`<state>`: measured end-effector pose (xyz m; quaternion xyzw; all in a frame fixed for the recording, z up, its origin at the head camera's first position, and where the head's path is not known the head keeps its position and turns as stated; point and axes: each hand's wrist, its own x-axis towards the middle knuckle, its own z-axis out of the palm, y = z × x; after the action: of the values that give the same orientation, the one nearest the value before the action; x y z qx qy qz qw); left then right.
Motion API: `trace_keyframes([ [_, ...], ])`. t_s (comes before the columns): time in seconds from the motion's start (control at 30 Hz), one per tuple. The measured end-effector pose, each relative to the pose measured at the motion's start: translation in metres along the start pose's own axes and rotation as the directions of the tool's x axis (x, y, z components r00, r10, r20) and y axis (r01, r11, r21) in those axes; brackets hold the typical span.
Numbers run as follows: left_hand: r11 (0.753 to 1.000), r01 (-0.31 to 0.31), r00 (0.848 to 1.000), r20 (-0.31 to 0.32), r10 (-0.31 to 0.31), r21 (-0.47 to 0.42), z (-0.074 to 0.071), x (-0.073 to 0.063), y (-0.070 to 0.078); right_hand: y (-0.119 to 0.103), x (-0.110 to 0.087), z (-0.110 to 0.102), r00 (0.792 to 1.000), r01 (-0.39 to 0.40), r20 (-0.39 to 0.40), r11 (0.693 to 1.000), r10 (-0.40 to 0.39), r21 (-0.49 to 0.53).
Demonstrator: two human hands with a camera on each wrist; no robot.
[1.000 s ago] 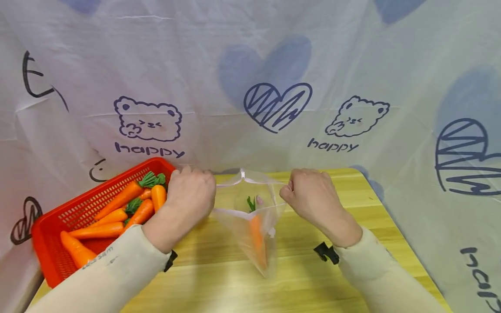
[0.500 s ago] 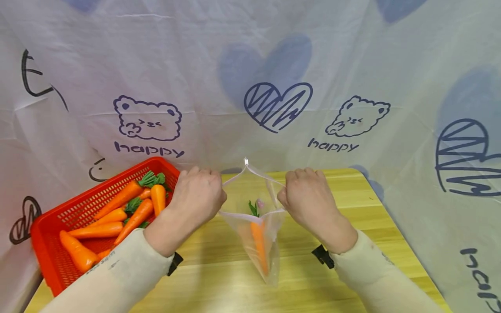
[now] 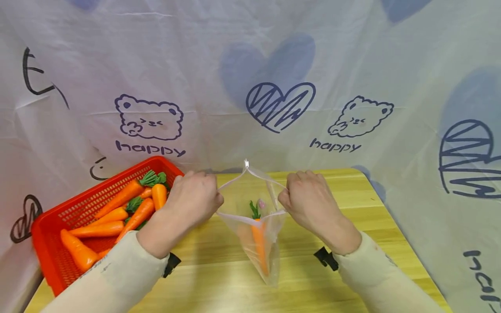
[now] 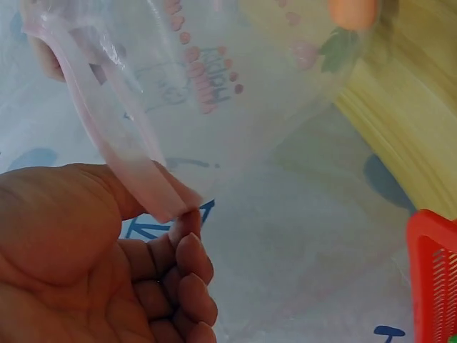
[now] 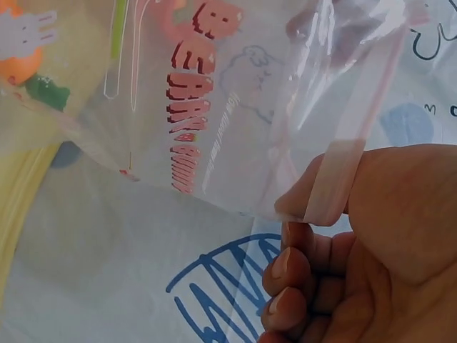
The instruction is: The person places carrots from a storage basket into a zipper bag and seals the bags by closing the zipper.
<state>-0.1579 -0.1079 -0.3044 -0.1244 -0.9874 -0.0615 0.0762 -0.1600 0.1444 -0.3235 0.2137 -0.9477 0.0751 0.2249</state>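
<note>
A clear zip bag point(image 3: 240, 237) with a pink rim hangs between my two hands, its mouth spread wide. One orange carrot point(image 3: 259, 245) with a green top is inside, tip downward. My left hand point(image 3: 189, 200) pinches the left corner of the rim; in the left wrist view its thumb and index finger point(image 4: 187, 223) meet at the pink strip point(image 4: 136, 179). On the opposite corner, my right hand point(image 3: 313, 200) pinches the rim between thumb and index finger, with red lettering on the bag point(image 5: 189, 93) in the right wrist view. A white slider point(image 3: 246, 164) tops the far rim.
Left of the bag, a red plastic basket point(image 3: 44, 256) holds several carrots point(image 3: 141, 213), partly covered by my left forearm. Beneath is a wooden table point(image 3: 352, 278). A pale printed curtain point(image 3: 211, 130) hangs behind and beside it.
Over the second, the bag's far rim and slider have risen and the mouth has spread wider. My left hand shifted right, then slightly back left. The carrot stays in the bag.
</note>
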Motion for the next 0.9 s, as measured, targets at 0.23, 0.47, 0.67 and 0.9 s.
trace_keyframes([
  [0.23,0.998,-0.049,0.990,-0.131,0.045,-0.029,0.005,-0.004,-0.018,-0.001,-0.002,0.000,0.997,-0.067,0.042,0.995,0.064,0.077],
  [0.47,0.999,-0.018,0.988,-0.155,0.011,-0.041,-0.008,-0.010,-0.072,0.000,-0.002,-0.002,0.990,-0.127,0.076,0.986,0.120,0.108],
  [0.67,0.997,0.076,0.997,-0.012,-0.076,-0.023,-0.009,-0.019,-0.138,-0.001,-0.002,-0.002,0.984,-0.159,0.099,0.980,0.148,0.117],
  [0.9,0.991,0.130,0.985,0.113,-0.131,0.015,0.014,-0.033,-0.201,-0.001,-0.003,0.000,0.982,-0.172,0.104,0.978,0.160,0.118],
])
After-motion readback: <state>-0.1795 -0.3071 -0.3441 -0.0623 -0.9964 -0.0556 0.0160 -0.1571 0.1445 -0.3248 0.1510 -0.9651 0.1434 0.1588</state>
